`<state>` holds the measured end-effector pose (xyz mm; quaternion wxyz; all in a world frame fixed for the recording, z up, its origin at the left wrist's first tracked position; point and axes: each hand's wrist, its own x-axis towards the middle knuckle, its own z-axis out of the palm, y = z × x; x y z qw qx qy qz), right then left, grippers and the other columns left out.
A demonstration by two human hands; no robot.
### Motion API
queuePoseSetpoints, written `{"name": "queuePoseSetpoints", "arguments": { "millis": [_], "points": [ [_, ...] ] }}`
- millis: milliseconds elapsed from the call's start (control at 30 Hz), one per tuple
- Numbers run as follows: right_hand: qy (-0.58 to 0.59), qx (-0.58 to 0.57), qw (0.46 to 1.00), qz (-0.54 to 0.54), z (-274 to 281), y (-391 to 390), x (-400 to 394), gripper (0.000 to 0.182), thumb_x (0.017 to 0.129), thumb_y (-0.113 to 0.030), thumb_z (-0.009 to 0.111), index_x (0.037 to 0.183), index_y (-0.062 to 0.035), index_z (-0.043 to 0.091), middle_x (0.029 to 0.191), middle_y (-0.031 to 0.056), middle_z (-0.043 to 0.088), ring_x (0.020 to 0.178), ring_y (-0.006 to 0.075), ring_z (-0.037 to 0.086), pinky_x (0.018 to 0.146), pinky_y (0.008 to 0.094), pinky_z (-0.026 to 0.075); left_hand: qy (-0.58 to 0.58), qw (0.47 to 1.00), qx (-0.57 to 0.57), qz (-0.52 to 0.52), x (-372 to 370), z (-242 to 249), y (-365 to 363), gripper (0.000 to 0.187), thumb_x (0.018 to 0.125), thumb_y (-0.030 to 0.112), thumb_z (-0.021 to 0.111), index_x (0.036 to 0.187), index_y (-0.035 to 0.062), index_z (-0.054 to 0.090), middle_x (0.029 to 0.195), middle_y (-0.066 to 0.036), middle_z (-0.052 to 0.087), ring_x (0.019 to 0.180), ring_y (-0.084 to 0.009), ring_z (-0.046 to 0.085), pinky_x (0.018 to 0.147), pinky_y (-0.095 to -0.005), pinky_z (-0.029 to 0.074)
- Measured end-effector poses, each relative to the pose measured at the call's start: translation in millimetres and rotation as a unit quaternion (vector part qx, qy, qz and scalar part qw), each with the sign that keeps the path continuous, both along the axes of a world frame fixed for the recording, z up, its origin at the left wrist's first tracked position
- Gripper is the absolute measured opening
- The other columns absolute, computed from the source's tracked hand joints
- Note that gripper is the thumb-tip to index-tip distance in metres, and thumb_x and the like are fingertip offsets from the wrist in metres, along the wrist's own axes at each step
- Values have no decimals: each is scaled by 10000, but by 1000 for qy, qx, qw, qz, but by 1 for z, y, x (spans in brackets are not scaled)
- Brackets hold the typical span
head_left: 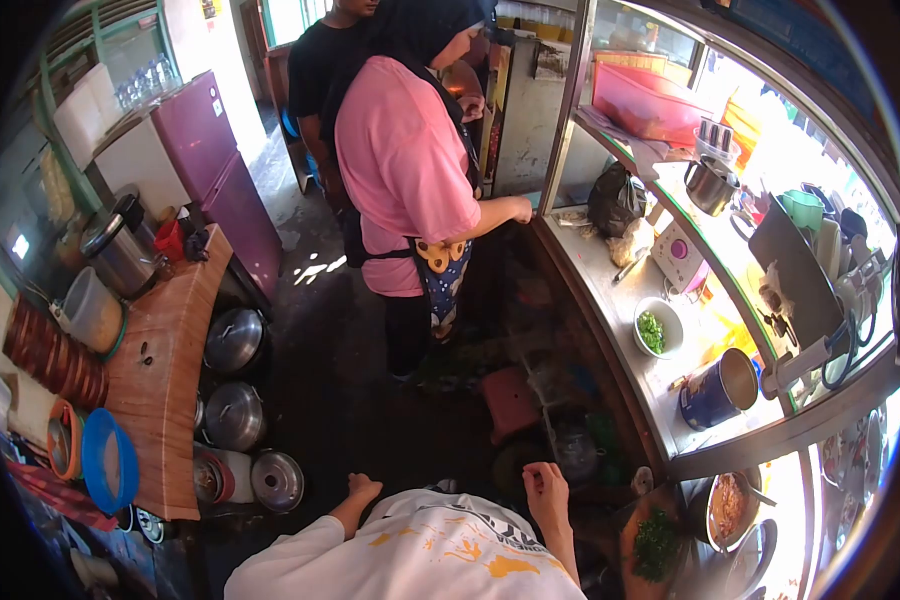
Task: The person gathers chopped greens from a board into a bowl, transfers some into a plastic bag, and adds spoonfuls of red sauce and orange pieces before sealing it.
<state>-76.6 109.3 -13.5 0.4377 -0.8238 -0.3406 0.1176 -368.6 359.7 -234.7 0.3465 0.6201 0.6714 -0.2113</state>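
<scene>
My left hand (364, 487) hangs low at my left side, over the dark floor, seen foreshortened. Its visible fingers look loose, and nothing shows in them. On the other side, my right hand (546, 489) is raised a little in front of my body with its fingers loosely bent and no object visible in it. Chopped green leaves (655, 545) lie on a wooden board (632, 575) to the right of that hand. Beside the board, a pan (711, 512) holds reddish-brown food (731, 508).
A person in a pink shirt (395, 150) stands ahead by the glass-sided counter (620, 340); another in black (322, 75) is behind. On the counter are a bowl (674, 345) of chopped greens and a blue tin (705, 400). Lidded pots (235, 415) line the wooden table (165, 400) at left.
</scene>
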Motion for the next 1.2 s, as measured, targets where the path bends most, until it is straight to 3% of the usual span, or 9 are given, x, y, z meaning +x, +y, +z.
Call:
{"name": "queuePoseSetpoints", "arguments": {
  "millis": [100,300,500,533,667,800,933,1033,1200],
  "points": [
    [6,4,1000,16,-3,19,-8,75,854,-46,670,928,-33,663,840,110,621,630,195,627,567,280,515,44,999,-28,11,-14,18,5,556,801,195,661,1275,-67,534,1506,-244,300,1397,-388,308,1100,-450,377],
    [-20,-5,998,55,-19,37,-7,83,840,-56,682,918,-46,656,817,87,621,628,195,628,553,290,505,79,988,-97,-90,-58,-26,17,493,843,243,592,1267,-7,577,1478,-231,375,1444,-408,174,1149,-513,244],
    [-11,-32,998,48,-8,34,22,68,848,-78,652,913,-58,653,814,94,617,655,244,628,603,340,507,72,974,-144,-158,-69,-53,-8,485,883,302,508,1279,33,585,1422,-209,460,1392,-413,301,1101,-560,270],
    [-12,-40,998,38,-10,32,25,69,848,-83,652,913,-58,654,819,95,620,657,245,629,609,341,508,44,904,-171,-389,-80,-47,-7,521,900,356,473,1290,26,575,1417,-215,458,1356,-412,364,1098,-570,252],
    [-4,-70,998,9,-18,18,27,76,853,-107,653,913,-61,659,836,101,631,674,250,635,631,352,513,78,898,-208,-380,-80,-53,-3,501,878,325,504,1283,41,585,1464,-199,394,1407,-425,242,1108,-589,220],
    [39,-116,992,-2,-35,4,19,98,863,-145,651,905,-57,665,852,113,635,709,268,644,657,377,519,133,972,-112,-158,-65,-35,5,480,837,262,557,1260,37,593,1524,-198,253,1436,-423,125,1130,-594,186],
    [38,-136,990,10,-52,-2,10,160,879,-207,641,887,-50,675,828,135,633,737,311,644,680,407,520,104,991,48,70,-4,53,-1,471,796,200,609,1236,32,602,1584,-196,112,1465,-420,7,1151,-598,153],
    [21,-156,987,22,-57,0,8,221,898,-257,622,865,-48,686,815,150,634,750,338,641,697,426,519,78,970,122,-197,-14,52,19,471,765,171,651,1217,46,617,1592,-192,-68,1465,-423,12,1142,-617,164],
    [80,-201,976,26,-46,7,5,280,923,-298,588,830,-58,697,830,164,650,783,353,642,720,437,515,61,983,52,-165,-31,15,49,457,762,169,657,1213,101,628,1591,-176,-117,1466,-422,-3,1130,-638,178]
  ]
}}
